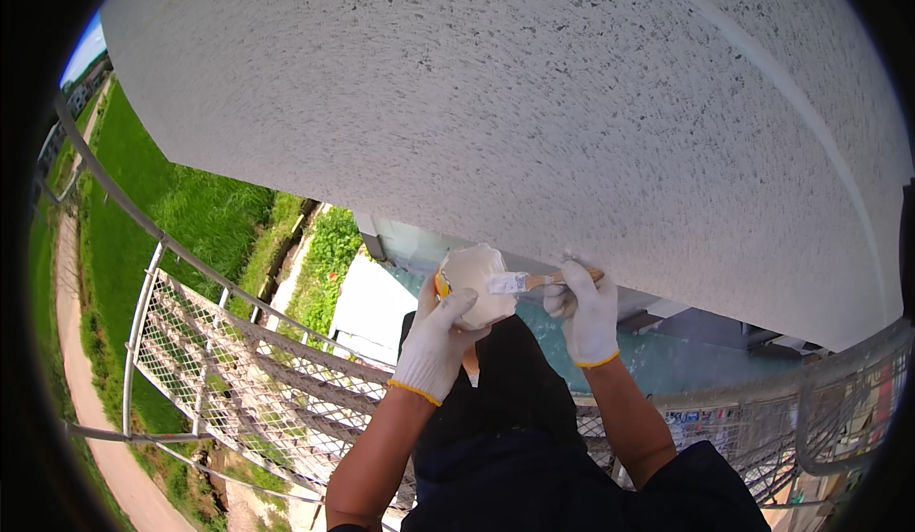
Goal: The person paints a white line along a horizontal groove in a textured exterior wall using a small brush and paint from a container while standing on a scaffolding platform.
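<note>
My left hand, in a white knit work glove with a yellow cuff, grips a tub with whitish contents and a yellow patch on its side. My right hand, gloved the same way, holds the wooden handle of a paintbrush that points left. The brush's white-coated bristles are over the tub's right part; whether they touch the contents I cannot tell. Just beyond both hands rises a rough white textured wall with small dark pits and a smoother pale band curving down its right side.
Metal scaffold rails and mesh platform panels surround me at the left and below. Another railing stands at the right. Far beneath lie a green field, a path and a bluish-green surface under the wall's lower edge.
</note>
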Motion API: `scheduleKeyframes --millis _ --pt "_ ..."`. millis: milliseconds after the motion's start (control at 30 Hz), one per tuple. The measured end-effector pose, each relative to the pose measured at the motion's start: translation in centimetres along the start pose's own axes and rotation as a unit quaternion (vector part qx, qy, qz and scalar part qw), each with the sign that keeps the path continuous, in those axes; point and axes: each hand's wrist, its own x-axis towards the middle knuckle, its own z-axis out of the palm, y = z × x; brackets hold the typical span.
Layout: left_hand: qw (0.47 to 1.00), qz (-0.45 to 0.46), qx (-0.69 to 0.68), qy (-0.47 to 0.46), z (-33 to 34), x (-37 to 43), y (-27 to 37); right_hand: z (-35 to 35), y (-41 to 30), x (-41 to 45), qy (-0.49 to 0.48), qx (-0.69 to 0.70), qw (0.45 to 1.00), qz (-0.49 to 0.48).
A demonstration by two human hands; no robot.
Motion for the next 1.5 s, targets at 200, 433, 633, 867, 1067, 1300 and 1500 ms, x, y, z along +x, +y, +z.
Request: scheduleKeyframes --millis 200,433,633,867,1067,1300,1500 --pt "1.0 0.003 0.001 0.024 0.7 -0.7 0.5 0.3 0.8 0.1 0.003 0.209 0.967 0.142" --pt "0.999 0.016 -0.014 0.043 0.6 -1.0 0.5 0.8 1.0 -0.2 -0.025 0.211 0.969 0.123" --pt "0.999 0.022 -0.013 0.026 -0.3 -0.6 0.3 0.9 0.6 -1.2 -0.056 0.039 0.997 -0.017" --pt "0.999 0.014 -0.024 0.018 -0.2 -0.5 0.5 0.8 0.4 -2.0 -0.081 -0.023 0.994 -0.069" --pt "0.999 0.019 -0.035 0.006 -0.2 -0.5 0.5 0.6 1.1 -2.1 -0.085 -0.035 0.993 -0.077" --pt "0.998 0.018 -0.059 0.016 0.6 -0.7 0.9 0.7 2.0 -1.8 -0.085 0.162 0.983 0.002" --pt "0.996 0.027 -0.084 -0.007 1.0 -0.2 1.0 0.4 2.3 -1.0 -0.131 0.311 0.936 0.101"
